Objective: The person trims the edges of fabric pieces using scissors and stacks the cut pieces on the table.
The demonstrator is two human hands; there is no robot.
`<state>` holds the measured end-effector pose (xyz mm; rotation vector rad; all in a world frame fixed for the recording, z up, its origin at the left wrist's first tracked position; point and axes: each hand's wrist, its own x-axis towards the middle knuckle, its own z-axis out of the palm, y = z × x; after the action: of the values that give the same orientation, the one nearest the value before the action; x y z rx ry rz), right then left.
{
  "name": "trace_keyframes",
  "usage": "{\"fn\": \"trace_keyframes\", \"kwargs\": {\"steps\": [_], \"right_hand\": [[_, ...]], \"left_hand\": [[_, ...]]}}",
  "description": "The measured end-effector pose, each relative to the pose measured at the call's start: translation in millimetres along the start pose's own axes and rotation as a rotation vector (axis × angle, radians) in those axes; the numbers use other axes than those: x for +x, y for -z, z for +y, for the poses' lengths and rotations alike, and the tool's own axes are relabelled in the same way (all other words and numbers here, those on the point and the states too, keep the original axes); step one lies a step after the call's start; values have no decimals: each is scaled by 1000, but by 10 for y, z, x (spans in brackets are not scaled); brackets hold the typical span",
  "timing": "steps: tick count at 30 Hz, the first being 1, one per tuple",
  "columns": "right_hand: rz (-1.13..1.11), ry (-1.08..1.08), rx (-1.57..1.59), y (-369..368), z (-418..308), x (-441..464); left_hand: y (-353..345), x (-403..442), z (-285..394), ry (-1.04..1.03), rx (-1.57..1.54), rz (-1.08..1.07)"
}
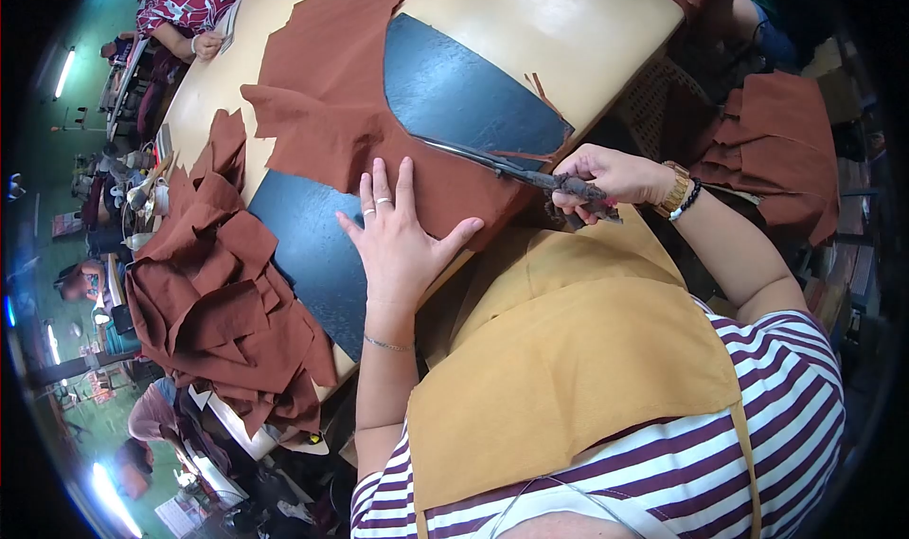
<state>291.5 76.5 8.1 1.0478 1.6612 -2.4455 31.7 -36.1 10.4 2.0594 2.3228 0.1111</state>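
Note:
My left hand [393, 241] lies flat with fingers spread on a rust-brown fabric piece [327, 51], pressing it against the table. A ring is on one finger. In my right hand [606, 179] is a pair of scissors [502, 165], its handles wrapped in dark material. The long blades point left along the fabric's curved edge, just beyond my left fingertips. Whether the blades are parted is hard to make out. Under the fabric lies a dark blue board [464, 84]. A narrow brown strip [521, 156] trails beside the blades.
A heap of brown fabric pieces [222, 293] lies at the table's left. More brown pieces [781, 151] hang at the right beside a perforated crate [658, 98]. Across the pale table [559, 18], another person's hand [206, 44] rests near the edge.

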Motion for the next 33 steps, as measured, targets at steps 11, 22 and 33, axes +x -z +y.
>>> {"fn": "trace_keyframes", "kwargs": {"steps": [11,22,33], "right_hand": [[-23,-1,-59,74,10,-34],[-18,47,-70,64,67,-133],[-22,48,-126,34,50,-45]], "left_hand": [[8,-43,13,-1,-19,-4],[-19,-47,19,-4,-27,17],[-25,-70,65,1,-2,15]]}}
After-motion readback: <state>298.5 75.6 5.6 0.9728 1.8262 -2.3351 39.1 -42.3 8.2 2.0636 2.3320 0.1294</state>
